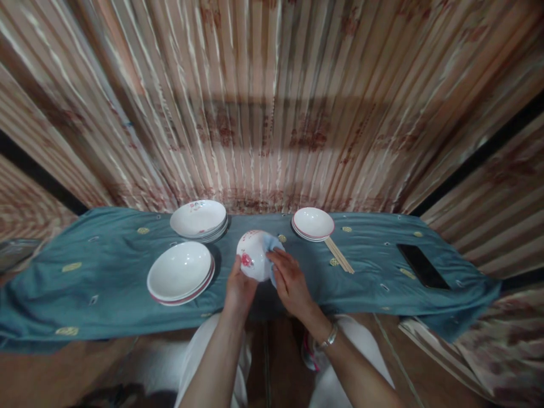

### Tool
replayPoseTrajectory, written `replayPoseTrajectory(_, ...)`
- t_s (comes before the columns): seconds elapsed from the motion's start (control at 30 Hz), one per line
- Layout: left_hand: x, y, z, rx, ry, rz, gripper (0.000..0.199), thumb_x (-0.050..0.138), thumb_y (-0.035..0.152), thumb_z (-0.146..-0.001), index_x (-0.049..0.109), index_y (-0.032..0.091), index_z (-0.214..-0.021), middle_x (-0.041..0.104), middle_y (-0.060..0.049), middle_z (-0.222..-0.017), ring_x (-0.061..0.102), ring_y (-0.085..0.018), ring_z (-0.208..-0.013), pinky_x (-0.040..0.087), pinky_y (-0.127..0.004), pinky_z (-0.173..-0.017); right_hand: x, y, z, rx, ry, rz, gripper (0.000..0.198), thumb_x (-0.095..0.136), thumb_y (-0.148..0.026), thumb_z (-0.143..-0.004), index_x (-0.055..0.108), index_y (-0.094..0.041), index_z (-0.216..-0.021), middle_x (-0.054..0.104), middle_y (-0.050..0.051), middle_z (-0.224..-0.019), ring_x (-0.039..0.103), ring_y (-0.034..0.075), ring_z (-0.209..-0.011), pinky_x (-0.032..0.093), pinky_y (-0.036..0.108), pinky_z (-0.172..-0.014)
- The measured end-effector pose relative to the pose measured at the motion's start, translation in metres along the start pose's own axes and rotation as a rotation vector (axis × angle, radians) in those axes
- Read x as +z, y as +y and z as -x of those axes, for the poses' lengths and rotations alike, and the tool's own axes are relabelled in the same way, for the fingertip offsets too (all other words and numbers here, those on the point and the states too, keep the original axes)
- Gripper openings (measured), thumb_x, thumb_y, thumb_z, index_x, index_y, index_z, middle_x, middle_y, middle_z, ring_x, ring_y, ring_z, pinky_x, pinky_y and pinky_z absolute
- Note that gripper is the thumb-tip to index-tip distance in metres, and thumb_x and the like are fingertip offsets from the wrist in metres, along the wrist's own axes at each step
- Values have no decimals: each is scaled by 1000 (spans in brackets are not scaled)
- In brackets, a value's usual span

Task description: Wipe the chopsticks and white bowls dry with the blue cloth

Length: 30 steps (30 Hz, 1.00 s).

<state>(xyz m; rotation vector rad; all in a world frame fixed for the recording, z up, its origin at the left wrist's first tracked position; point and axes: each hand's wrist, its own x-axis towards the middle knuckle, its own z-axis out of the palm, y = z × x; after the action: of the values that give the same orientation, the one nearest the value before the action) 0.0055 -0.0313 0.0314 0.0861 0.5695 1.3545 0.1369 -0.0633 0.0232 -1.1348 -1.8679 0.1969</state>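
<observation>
A small white bowl [254, 256] with red flowers on its outside is held up over the front middle of the table. My left hand [241, 286] grips it by the lower left side, fingers partly hidden behind it. Bunched in my right hand [290, 277], a light blue cloth [274, 242] presses against the bowl's right side. The bowl's inside is turned away and cannot be seen.
Stacked plates [199, 218] and stacked larger bowls [181, 272] stand on the left of the green tablecloth [110, 283]. Farther right are stacked small dishes [313, 222], wooden chopsticks [340, 256] and a black phone [422, 266]. A pleated curtain [272, 113] hangs behind the table.
</observation>
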Motion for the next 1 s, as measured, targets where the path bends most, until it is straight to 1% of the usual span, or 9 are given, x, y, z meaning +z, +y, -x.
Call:
replayPoseTrajectory(0.13, 1, 5, 1, 21, 22, 9, 45, 39, 31, -96, 51, 9, -134, 70, -14, -114, 61, -24, -113, 42, -40, -104, -2, 7, 2, -6, 11, 100, 42, 36, -15, -93, 51, -23, -131, 63, 9, -124, 48, 23, -127, 42, 46, -101)
replayPoseTrajectory(0.3, 5, -3, 4, 3, -1, -29, 44, 41, 30, -95, 52, 10, -133, 69, -14, -116, 58, -25, -118, 42, -41, -105, -1, 13, -2, -3, 56, 139, 45, 34, -14, -94, 46, -20, -137, 57, 10, -133, 40, 24, -134, 38, 50, -106)
replayPoseTrajectory(0.47, 1, -9, 3, -4, -9, -42, 43, 43, 30, -94, 53, 11, -132, 70, -14, -113, 63, -25, -112, 44, -42, -103, 2, 5, -4, 1, 45, 45, 44, 34, -18, -96, 46, -24, -137, 56, 8, -134, 40, 23, -135, 38, 50, -108)
replayPoseTrajectory(0.63, -2, 0, 1, 11, 19, -41, 42, 44, 30, -93, 56, 7, -127, 72, -14, -107, 66, -24, -103, 48, -41, -98, -1, -9, 0, 1, 23, -51, 42, 36, -17, -96, 49, -28, -134, 60, 6, -130, 47, 20, -129, 43, 45, -106)
replayPoseTrajectory(0.7, 0, 3, 2, 14, 25, -49, 40, 45, 29, -93, 59, 7, -123, 73, -14, -103, 67, -24, -101, 48, -39, -97, -2, -13, 2, -23, 26, -56, 43, 36, -15, -95, 49, -28, -134, 61, 6, -128, 48, 19, -128, 44, 44, -105)
replayPoseTrajectory(0.77, 2, 4, 4, 40, 32, -66, 38, 47, 28, -92, 61, 6, -119, 74, -13, -98, 68, -23, -97, 48, -38, -96, -2, -13, 3, -81, 23, -18, 45, 36, -12, -94, 47, -27, -136, 61, 6, -128, 47, 20, -130, 44, 44, -105)
replayPoseTrajectory(0.87, 4, 1, 6, 124, 23, -119, 33, 54, 25, -88, 65, 6, -112, 74, -12, -93, 69, -22, -90, 49, -36, -93, 0, -9, 4, -179, -26, 103, 47, 37, -10, -94, 46, -24, -137, 58, 8, -132, 42, 22, -134, 44, 46, -105)
replayPoseTrajectory(0.93, 4, -3, 8, 176, -2, -171, 27, 56, 24, -86, 68, 8, -104, 74, -11, -92, 68, -21, -88, 50, -34, -91, 2, -5, 2, -201, -59, 172, 46, 38, -11, -94, 46, -22, -137, 57, 10, -133, 41, 24, -134, 43, 47, -105)
replayPoseTrajectory(1.0, 1, -5, 9, 214, -34, -229, 22, 56, 25, -85, 70, 12, -95, 74, -10, -91, 67, -21, -89, 50, -33, -89, 3, -1, -1, -189, -60, 196, 45, 38, -12, -94, 47, -21, -137, 57, 11, -133, 41, 24, -133, 43, 47, -106)
